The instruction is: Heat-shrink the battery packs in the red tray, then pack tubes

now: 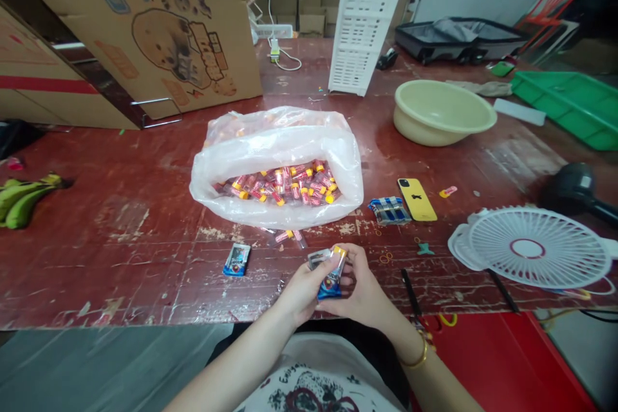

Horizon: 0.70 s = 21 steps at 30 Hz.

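Close to the table's front edge, my left hand (pixel 303 286) grips a small blue printed packet (pixel 329 288), its thumb lying across the front. My right hand (pixel 364 293) is curled around the other side of that packet. A yellow-capped clear tube (pixel 340 251) shows at the packet's top, between the hands; how it is held is partly hidden by fingers. A similar blue packet (pixel 236 260) lies flat to the left. Beyond my hands stands an open white plastic bag (pixel 275 141) full of small yellow-capped tubes (pixel 294 183). Some loose tubes (pixel 284 237) lie in front of it.
Right of the bag are a bundle of blue packets (pixel 390 211), a yellow phone (pixel 417 199), rubber bands (pixel 385 258) and a white fan grille (pixel 541 248). Farther back stand a cream basin (pixel 441 116), white crate (pixel 369 19) and cardboard box (pixel 145 32). Bananas (pixel 29 199) lie left.
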Each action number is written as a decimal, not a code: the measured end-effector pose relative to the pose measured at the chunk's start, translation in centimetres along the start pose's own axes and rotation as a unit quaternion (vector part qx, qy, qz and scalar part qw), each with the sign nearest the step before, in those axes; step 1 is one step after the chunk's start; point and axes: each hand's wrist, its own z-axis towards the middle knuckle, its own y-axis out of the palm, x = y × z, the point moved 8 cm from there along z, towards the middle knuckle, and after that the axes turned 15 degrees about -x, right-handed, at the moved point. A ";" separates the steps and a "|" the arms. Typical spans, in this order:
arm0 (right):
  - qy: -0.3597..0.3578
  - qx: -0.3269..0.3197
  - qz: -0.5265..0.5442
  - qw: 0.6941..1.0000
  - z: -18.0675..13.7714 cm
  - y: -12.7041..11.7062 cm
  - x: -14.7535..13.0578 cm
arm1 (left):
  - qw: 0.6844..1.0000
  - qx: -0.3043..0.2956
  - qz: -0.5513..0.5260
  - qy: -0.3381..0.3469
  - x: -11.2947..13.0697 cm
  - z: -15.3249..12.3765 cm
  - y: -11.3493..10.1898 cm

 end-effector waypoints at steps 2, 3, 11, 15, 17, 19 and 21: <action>0.006 0.052 -0.052 0.997 -0.3 -0.3 0.2 | 1.000 -0.008 0.004 -0.002 0.0 0.2 0.3; -0.001 0.074 -0.066 0.995 -0.4 -0.5 0.1 | 1.000 -0.015 0.011 0.000 0.0 0.2 0.4; -0.036 0.092 -0.089 0.991 -0.9 -1.0 -0.9 | 0.998 -0.024 0.051 0.017 0.4 -0.1 0.1; -0.040 0.098 -0.092 0.990 -1.0 -0.9 -0.7 | 0.998 -0.021 0.049 0.020 0.3 -0.1 0.3; -0.045 0.103 -0.091 0.990 -1.0 -0.9 -0.9 | 0.998 -0.017 0.055 0.020 0.3 -0.1 0.2; -0.048 0.111 -0.081 0.989 -0.9 -1.0 -1.0 | 0.998 -0.014 0.058 0.022 0.4 -0.2 0.1; -0.047 0.118 -0.071 0.989 -0.8 -1.1 -1.1 | 0.998 -0.017 0.058 0.027 0.4 -0.2 0.0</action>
